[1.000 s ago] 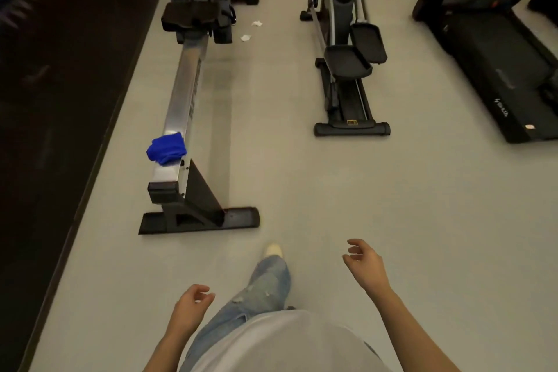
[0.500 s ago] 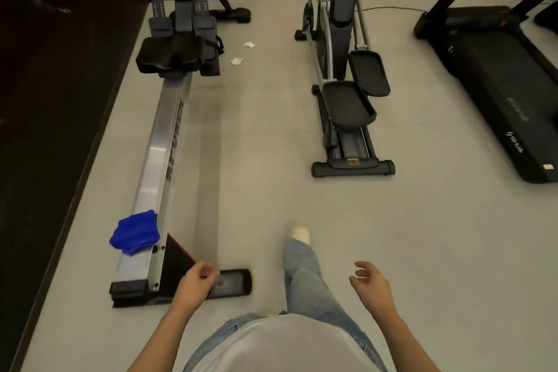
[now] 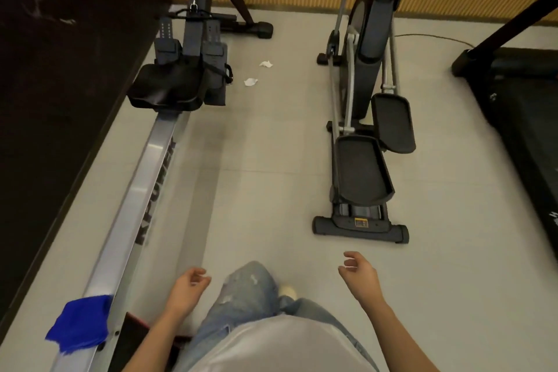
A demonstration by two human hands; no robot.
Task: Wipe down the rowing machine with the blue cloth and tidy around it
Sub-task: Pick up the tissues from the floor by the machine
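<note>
Hanging empty, fingers loosely curled: left hand, right hand; rower rail end cut off.

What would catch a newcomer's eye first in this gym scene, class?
The bright blue cloth draped over the near end of the rowing machine's silver rail, low on the left, stands out most. Next come two crumpled white paper scraps on the grey floor right of the rower's black seat. Both hands, left hand and right hand, hang empty.
</note>
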